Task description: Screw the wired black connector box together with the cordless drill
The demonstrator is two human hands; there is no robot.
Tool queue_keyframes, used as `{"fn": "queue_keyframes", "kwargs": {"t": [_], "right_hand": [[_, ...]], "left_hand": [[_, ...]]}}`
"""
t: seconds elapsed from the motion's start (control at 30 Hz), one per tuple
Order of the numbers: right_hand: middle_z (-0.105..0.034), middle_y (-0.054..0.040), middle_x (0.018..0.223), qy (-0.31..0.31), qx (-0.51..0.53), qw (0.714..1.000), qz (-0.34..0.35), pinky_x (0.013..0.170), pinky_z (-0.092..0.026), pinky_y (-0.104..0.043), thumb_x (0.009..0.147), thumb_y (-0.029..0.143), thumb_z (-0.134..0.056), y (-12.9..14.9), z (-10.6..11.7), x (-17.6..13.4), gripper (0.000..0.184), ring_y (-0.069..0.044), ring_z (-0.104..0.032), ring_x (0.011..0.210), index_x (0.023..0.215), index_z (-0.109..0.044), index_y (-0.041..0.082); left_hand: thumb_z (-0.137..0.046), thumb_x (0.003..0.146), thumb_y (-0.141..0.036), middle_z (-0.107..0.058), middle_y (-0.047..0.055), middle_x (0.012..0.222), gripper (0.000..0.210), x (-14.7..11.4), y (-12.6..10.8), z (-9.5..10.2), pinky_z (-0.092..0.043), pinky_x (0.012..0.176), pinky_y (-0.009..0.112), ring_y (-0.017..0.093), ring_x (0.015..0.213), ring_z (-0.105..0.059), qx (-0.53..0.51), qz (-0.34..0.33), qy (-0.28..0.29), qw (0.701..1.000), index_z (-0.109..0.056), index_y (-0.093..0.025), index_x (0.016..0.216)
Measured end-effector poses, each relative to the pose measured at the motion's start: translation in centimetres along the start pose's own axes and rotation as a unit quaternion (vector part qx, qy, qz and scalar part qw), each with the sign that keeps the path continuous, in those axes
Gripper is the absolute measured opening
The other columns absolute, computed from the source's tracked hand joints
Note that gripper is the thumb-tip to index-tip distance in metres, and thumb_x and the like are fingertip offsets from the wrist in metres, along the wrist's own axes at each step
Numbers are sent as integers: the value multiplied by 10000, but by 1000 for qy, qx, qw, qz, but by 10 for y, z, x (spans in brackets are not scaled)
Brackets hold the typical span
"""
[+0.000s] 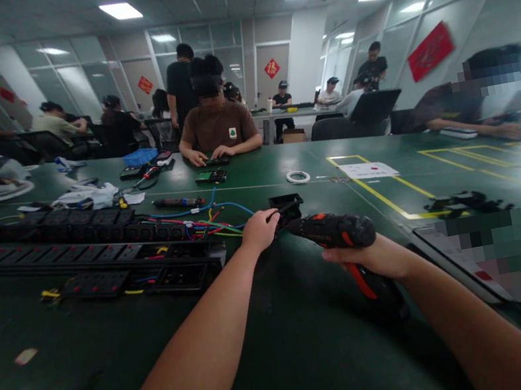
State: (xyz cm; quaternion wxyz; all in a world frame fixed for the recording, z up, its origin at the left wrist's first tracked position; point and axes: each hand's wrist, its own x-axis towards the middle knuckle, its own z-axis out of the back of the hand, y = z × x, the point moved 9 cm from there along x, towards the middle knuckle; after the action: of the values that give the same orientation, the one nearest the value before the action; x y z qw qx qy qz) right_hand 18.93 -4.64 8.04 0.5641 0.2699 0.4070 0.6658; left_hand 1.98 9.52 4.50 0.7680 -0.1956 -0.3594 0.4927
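My right hand (372, 257) is wrapped round the grip of a black and orange cordless drill (332, 231), whose nose points left. Just ahead of that nose, my left hand (260, 230) is closed on a small black plastic housing (286, 204). Whether the drill's tip touches the housing I cannot tell. Coloured wires (218, 226) run from the left toward the housing. They come out of a long black power strip (72, 245) with rows of sockets. In front of the strip lies a shorter black socket module (95, 285).
Across the green table (288, 351) a person in a brown shirt (218, 128) handles a small part near a circuit board (211, 176). A white ring of tape (298, 177), a white paper (368, 170) and a pile of black parts (468, 204) lie on the right. Behind the strip is a blue basket (140, 157).
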Motion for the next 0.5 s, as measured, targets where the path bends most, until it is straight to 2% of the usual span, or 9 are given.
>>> {"fn": "queue_keyframes", "kwargs": {"t": [0.5], "right_hand": [[-596,7,639,-4,-6,1000,2,563,-450,-322,749,505,-767,0,1,0,331,-187,-557,609,884,-669,219]], "left_hand": [[-461,984,-422,-705,84,1244,415,1,2,-2,-456,1040,330,240,1168,-630,-5,6,2,1000,-697,-234,1268]]}}
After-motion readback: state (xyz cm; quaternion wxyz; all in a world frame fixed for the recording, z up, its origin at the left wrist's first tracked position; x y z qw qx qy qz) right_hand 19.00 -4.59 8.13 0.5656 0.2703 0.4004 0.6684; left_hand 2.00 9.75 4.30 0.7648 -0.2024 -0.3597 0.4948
